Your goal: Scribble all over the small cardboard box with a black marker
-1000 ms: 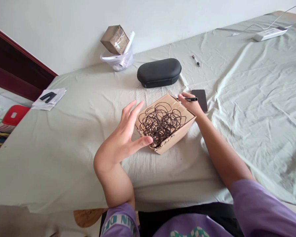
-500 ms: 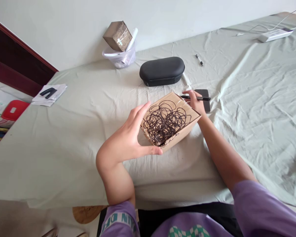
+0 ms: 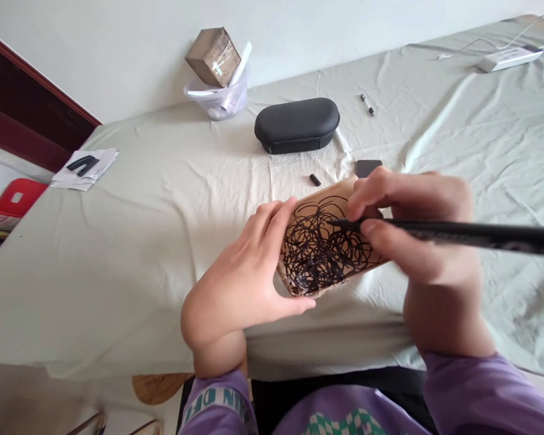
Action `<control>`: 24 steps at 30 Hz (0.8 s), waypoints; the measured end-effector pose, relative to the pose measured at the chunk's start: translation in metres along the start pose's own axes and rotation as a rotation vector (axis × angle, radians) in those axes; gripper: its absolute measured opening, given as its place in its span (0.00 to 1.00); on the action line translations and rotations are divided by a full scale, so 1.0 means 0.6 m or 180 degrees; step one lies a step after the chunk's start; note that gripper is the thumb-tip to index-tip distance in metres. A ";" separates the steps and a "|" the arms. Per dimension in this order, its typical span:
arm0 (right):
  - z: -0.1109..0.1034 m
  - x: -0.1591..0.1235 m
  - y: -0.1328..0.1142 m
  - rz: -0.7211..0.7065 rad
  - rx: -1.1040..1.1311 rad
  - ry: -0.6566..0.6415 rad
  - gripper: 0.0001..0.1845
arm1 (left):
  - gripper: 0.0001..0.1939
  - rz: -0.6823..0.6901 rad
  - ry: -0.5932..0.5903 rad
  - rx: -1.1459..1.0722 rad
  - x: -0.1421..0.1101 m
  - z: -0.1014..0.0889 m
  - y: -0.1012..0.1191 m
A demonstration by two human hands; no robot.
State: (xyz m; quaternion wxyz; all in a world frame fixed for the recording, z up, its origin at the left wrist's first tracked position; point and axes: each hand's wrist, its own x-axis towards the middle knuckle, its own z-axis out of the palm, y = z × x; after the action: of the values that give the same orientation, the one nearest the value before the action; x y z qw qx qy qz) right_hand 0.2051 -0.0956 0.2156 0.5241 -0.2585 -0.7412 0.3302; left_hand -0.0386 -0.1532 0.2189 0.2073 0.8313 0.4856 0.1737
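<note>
A small cardboard box [image 3: 306, 211] with black looping scribbles across its top sits in front of me. My left hand [image 3: 254, 266] grips its left side, thumb along the near edge and fingers on the far one. Pinched in my right hand [image 3: 412, 223] is a black marker [image 3: 489, 237], its tip at the scribbled top. The right hand hides the box's right end. Just beyond the box lies a black pen cap [image 3: 315, 179]. Partly behind the right hand is a dark phone-like slab [image 3: 369, 167].
A black zip case [image 3: 297, 125] lies beyond the box, with a pen [image 3: 367, 104] to its right. A plastic tub [image 3: 222, 101] bearing another cardboard box [image 3: 214, 56] stands by the wall. Papers [image 3: 90, 172] with a stapler [image 3: 82, 165] are left; a power strip [image 3: 510, 58] is far right.
My right hand has come from the box's far right corner to over its top with the marker. The cap now shows on the cloth. My left hand has closed in on the box.
</note>
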 end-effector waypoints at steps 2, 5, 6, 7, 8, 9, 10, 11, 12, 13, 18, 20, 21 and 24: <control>0.009 -0.005 -0.021 -0.0001 -0.0323 -0.0257 0.09 | 0.74 -0.0221 -0.0026 0.0054 -0.002 0.005 0.006; 0.022 -0.006 -0.035 -0.0161 -0.0384 -0.0449 0.08 | 0.74 -0.0436 -0.0079 -0.0031 -0.003 0.009 0.008; 0.026 -0.005 -0.036 -0.0179 -0.0378 -0.0566 0.08 | 0.74 -0.0466 -0.0081 -0.0087 -0.002 0.009 0.008; 0.029 -0.005 -0.035 -0.0198 -0.0373 -0.0693 0.08 | 0.74 -0.0481 -0.0081 -0.0139 -0.001 0.009 0.007; 0.031 -0.005 -0.033 -0.0217 -0.0366 -0.0823 0.09 | 0.73 -0.0486 -0.0085 -0.0182 0.000 0.009 0.007; 0.033 -0.004 -0.030 -0.0234 -0.0358 -0.0927 0.09 | 0.72 -0.0487 -0.0092 -0.0209 0.000 0.008 0.006; 0.034 -0.004 -0.027 -0.0241 -0.0355 -0.0998 0.09 | 0.71 -0.0488 -0.0104 -0.0222 0.001 0.008 0.005; 0.035 -0.003 -0.024 -0.0247 -0.0359 -0.1027 0.09 | 0.70 -0.0487 -0.0118 -0.0225 0.002 0.007 0.005; 0.035 -0.002 -0.021 -0.0251 -0.0375 -0.1021 0.09 | 0.70 -0.0491 -0.0128 -0.0222 0.003 0.007 0.005; 0.036 -0.002 -0.018 -0.0243 -0.0404 -0.0989 0.09 | 0.70 -0.0496 -0.0128 -0.0214 0.003 0.006 0.005; 0.033 0.001 -0.014 -0.0155 -0.0520 -0.0790 0.10 | 0.75 -0.0540 0.0031 -0.0254 0.006 0.010 0.006; 0.032 0.002 -0.014 -0.0124 -0.0499 -0.0823 0.10 | 0.76 -0.0490 0.0086 -0.0335 0.006 0.012 0.008; 0.032 0.002 -0.014 -0.0127 -0.0475 -0.0858 0.10 | 0.76 -0.0450 0.0096 -0.0363 0.006 0.012 0.009; 0.032 0.004 -0.014 -0.0209 -0.0376 -0.0924 0.10 | 0.74 -0.0358 0.0104 -0.0336 0.007 0.013 0.010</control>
State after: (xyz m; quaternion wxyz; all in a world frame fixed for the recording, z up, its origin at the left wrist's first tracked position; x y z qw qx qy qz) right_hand 0.1860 -0.1032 0.2192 0.4058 -0.2140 -0.8354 0.3026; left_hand -0.0283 -0.1539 0.2156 0.2522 0.7877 0.5251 0.2006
